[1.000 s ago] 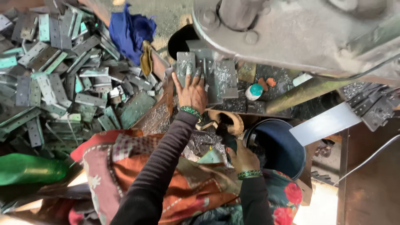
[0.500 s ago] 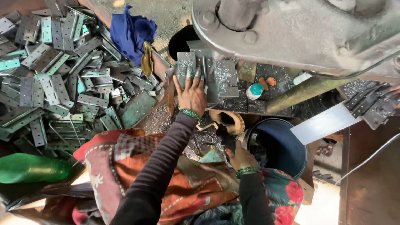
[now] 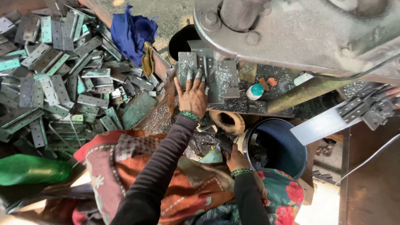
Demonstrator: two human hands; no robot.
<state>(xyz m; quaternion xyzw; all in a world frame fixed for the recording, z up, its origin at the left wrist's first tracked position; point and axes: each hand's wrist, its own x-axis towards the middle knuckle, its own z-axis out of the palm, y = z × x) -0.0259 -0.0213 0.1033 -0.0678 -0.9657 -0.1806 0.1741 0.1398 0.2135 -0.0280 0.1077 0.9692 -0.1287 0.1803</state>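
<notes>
Since the earlier frame almost nothing has moved: my left hand (image 3: pixel 192 96) stays flat on the metal plate, and my right hand (image 3: pixel 234 160) stays low by the bucket; only the view is shifted a little.

Nearest to me, in the lower middle of the frame, the right hand rests at the rim of the dark blue bucket (image 3: pixel 291 166). Its fingers are curled, but I cannot tell if they are clamped on something or only touch the rim. Inside the bucket I see a few small dark metal pieces at the left wall; most of it looks not filled.

A little further, in the centre, the left hand lies with fingers apart and stretched, the fingertips pressing on the grey metal plate (image 3: pixel 186 62). This plate lies on the bench (image 3: pixel 266 104) under the big press machine (image 3: pixel 300 29), beside other plates and metal shavings. I judge the piece is being set in place, not yet pressed.

A small white bottle with teal cap (image 3: pixel 255 91) stands on the bench at the right of the plates.

Far at the upper left, a large pile of hinge plates (image 3: pixel 54 83) covers the floor, so much material is lying there.
</notes>
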